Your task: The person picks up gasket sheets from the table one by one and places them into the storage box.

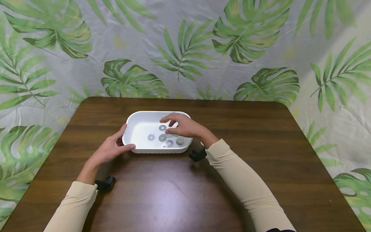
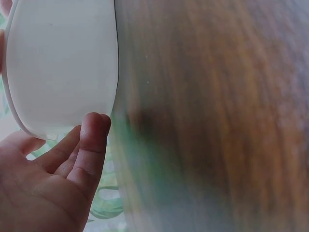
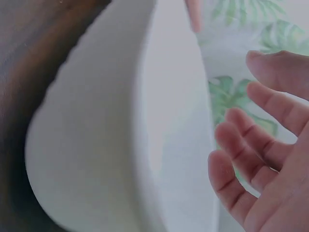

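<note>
A white oval-cornered basin (image 1: 138, 129) stands on the table. Several flat grey washers (image 1: 162, 138) with centre holes lie on its floor, mostly toward the right half. My left hand (image 1: 108, 149) grips the basin's left end, thumb at the front rim and fingers round the side. In the left wrist view, its fingertips (image 2: 94, 133) touch the outer wall. Over the basin's right part hovers my right hand (image 1: 184, 125), fingers loosely bent and holding nothing. It hides some of the washers below. The right wrist view shows its fingers (image 3: 227, 179) spread above the rim.
A brown wooden table (image 1: 162, 190) bears the basin near its far side. Behind it hangs a pale cloth (image 1: 197, 48) printed with green leaves. A black wrist camera (image 1: 198, 155) sits below the right wrist, another (image 1: 105, 184) by the left.
</note>
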`<action>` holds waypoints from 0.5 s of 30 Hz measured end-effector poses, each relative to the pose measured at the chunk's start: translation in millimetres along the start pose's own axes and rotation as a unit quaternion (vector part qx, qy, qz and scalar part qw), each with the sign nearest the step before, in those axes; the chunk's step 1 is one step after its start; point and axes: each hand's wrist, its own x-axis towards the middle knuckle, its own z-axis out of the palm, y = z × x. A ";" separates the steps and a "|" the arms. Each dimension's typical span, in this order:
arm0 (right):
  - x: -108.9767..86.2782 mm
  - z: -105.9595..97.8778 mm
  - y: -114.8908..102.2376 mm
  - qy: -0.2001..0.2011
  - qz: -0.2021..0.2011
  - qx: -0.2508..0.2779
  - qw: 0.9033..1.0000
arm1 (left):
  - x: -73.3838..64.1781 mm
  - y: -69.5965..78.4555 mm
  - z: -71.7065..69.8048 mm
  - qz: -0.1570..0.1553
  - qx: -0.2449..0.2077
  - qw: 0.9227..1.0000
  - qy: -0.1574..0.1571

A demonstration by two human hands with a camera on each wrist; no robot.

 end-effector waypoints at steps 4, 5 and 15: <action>-18.5 -19.8 0.8 0.032 0.005 0.009 0.999 | -0.3 -0.1 0.0 0.000 -0.001 1.000 0.001; -24.1 -24.8 1.4 0.038 0.006 0.010 0.999 | -0.2 -0.2 0.1 0.001 -0.002 1.000 0.000; -79.7 -64.3 16.1 0.086 0.033 0.020 0.996 | -0.1 -1.8 0.0 0.007 -0.009 1.000 -0.001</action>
